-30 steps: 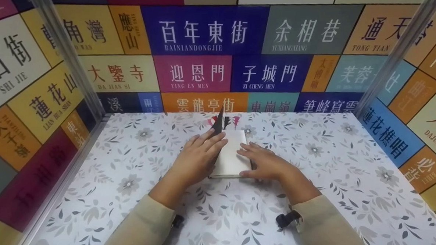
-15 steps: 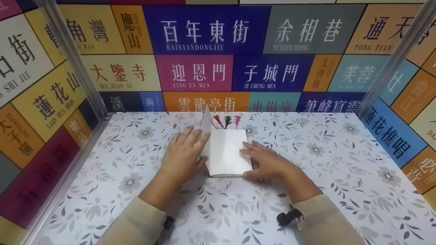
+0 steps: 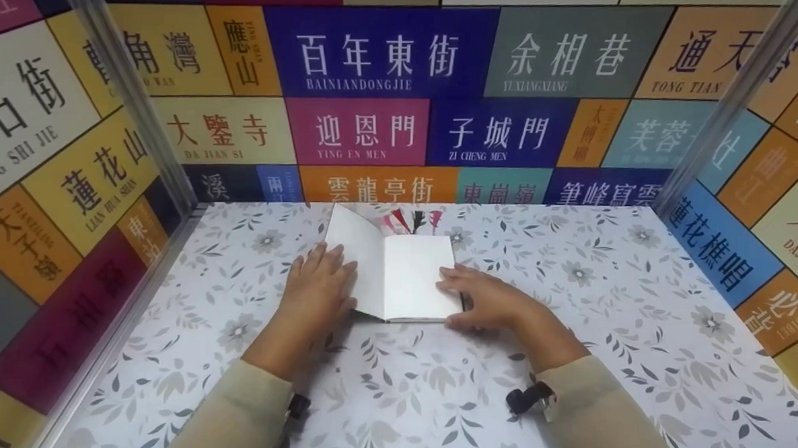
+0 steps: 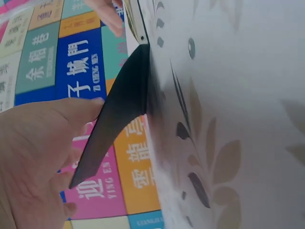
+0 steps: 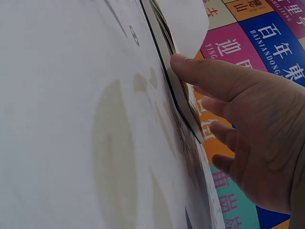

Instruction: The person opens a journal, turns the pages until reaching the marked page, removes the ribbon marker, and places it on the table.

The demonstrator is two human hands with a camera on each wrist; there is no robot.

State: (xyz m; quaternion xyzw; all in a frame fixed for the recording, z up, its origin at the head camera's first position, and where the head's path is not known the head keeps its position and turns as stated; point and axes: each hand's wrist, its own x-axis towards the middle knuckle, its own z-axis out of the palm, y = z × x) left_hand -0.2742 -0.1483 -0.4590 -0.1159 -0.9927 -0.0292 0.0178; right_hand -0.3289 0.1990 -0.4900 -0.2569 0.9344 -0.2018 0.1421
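Observation:
A small notebook with blank white pages lies on the table, its dark-backed front cover tilted up to the left. My left hand touches the outer part of that cover with fingers extended. In the left wrist view, the cover's dark outer side hides part of the fingers. At the other side, my right hand holds the notebook's right edge and near corner. The right wrist view shows the thumb against the page edges and the fingers bent beyond them.
Pink, red and black tassels stick out beyond the notebook's far edge. A white tablecloth with grey leaves and flowers covers the table. Panels with coloured place-name signs stand behind and at both sides, with clear posts at the corners.
The cover has swung from nearly upright over to the left, uncovering a blank page. My left hand has moved left with it. The right hand has stayed at the right edge.

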